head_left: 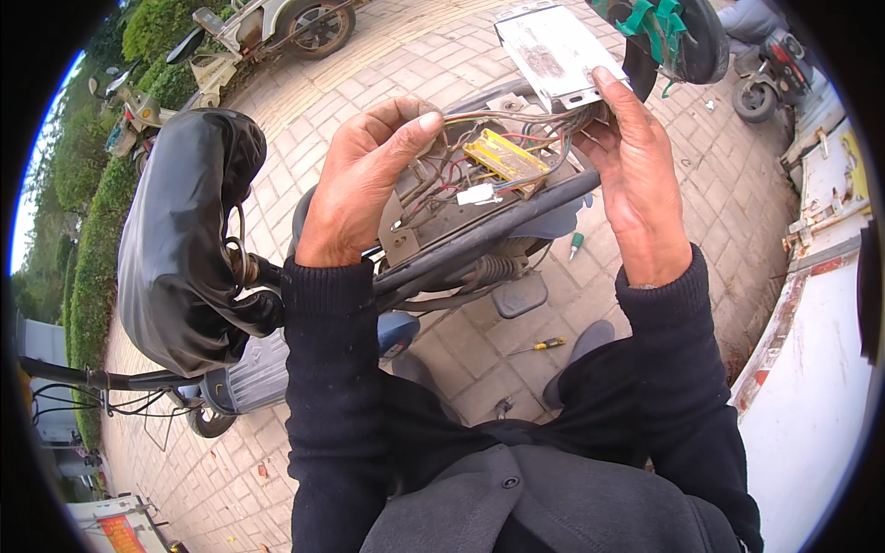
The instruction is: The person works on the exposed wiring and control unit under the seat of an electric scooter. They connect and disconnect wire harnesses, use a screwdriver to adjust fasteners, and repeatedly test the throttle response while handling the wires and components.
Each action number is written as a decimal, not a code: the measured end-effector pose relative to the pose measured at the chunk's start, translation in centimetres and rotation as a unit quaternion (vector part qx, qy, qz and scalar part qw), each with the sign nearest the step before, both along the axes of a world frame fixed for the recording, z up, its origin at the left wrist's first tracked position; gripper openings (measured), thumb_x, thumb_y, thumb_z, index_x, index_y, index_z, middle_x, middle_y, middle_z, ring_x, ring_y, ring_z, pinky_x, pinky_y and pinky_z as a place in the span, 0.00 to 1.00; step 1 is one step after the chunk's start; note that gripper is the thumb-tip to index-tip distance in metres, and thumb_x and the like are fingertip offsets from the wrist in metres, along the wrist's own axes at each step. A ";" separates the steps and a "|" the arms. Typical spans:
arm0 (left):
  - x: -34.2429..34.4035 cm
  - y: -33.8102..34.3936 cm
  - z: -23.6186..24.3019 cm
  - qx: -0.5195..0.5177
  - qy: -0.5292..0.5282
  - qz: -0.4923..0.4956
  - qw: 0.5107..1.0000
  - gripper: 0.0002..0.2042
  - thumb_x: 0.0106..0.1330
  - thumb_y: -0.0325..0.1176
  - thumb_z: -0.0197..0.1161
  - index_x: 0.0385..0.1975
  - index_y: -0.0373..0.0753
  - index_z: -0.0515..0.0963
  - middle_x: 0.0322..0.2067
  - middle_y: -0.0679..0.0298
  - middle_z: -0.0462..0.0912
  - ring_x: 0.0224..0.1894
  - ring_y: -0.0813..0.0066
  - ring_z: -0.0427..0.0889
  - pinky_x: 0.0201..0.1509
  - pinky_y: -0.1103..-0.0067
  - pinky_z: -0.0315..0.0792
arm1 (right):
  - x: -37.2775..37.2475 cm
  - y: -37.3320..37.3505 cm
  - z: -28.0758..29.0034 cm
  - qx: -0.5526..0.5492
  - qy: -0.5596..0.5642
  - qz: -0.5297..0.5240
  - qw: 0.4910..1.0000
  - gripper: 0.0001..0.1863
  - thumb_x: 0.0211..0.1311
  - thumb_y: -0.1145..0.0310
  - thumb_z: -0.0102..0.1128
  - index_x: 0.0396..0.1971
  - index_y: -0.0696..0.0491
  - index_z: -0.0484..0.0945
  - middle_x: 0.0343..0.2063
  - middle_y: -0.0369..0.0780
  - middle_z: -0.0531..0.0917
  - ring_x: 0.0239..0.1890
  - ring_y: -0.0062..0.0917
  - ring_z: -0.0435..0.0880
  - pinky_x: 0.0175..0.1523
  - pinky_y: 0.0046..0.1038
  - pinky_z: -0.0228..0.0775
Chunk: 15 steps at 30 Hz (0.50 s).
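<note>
My right hand [636,184] holds a flat silver metal box [550,57] with mounting tabs, thumb on its near corner and fingers beneath. It looks like an electric scooter's controller. A bundle of coloured wires [516,117] runs from its near end to my left hand [359,189], whose thumb and forefinger pinch the strands. Both hands are above the open frame of a scooter [498,226]. Inside the frame lie more wires, a yellow slotted part [505,155] and a white plug connector [477,194].
A bulky shape in shiny black covering [184,240] stands at the left. On the paving lie a yellow-handled screwdriver [539,346] and a small green-handled item [576,245]. A white panel [811,369] borders the right. Other parked vehicles [309,23] stand farther back.
</note>
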<state>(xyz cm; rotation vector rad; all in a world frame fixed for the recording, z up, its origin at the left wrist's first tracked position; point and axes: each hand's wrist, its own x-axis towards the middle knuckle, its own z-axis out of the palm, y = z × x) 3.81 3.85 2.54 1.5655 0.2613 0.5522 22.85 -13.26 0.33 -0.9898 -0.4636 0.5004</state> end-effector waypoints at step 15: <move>2.0 1.5 0.1 -0.001 -0.005 0.070 0.998 0.12 0.73 0.34 0.66 0.47 0.32 0.79 0.39 0.62 0.84 0.40 0.77 0.83 0.48 0.77 0.80 | -0.5 0.4 0.2 0.000 -0.041 -0.011 0.999 0.24 0.68 0.53 0.69 0.53 0.57 0.82 0.45 0.38 0.86 0.47 0.22 0.83 0.60 0.33 0.73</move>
